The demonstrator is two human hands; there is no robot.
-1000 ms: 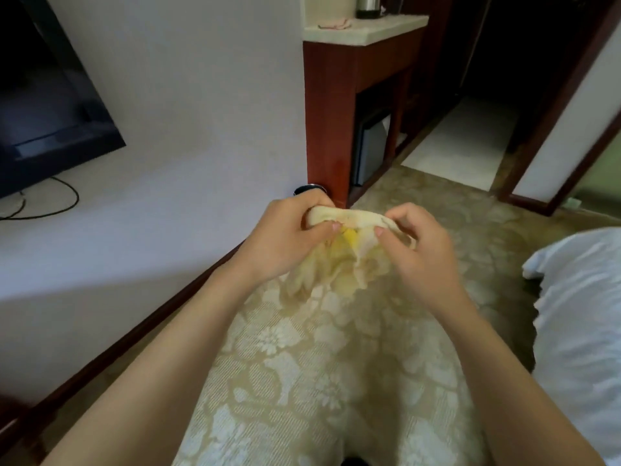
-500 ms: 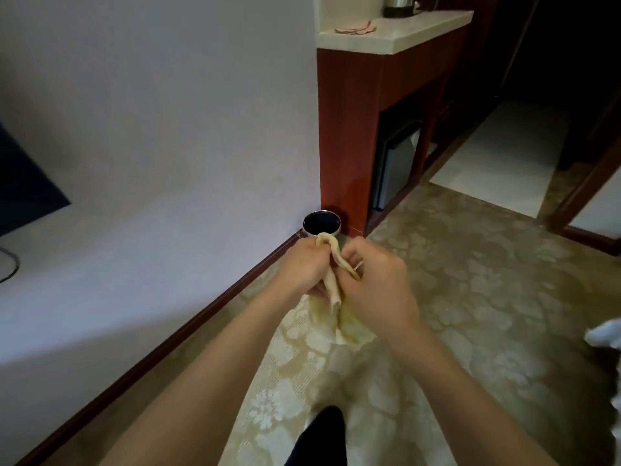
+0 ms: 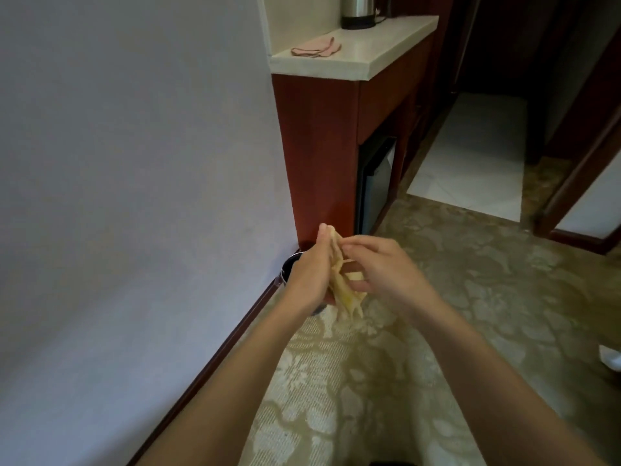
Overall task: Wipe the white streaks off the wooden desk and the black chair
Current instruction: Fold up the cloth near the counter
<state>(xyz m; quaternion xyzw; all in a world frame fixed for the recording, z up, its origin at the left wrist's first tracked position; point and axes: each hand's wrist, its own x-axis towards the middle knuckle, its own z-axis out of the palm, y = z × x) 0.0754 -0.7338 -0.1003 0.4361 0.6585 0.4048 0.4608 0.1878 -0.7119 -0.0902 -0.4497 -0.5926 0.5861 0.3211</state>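
While you look down from the head camera, your left hand grips the yellow cloth, thumb pressed against its top, and your right hand pinches its edge with curled fingers. The cloth hangs between both hands above the carpet, in front of the red cabinet. A pink rag lies near the left edge of the cabinet's top.

Both forearms are stretching forward, the left hand and right hand meeting, each pinching a yellow cloth.
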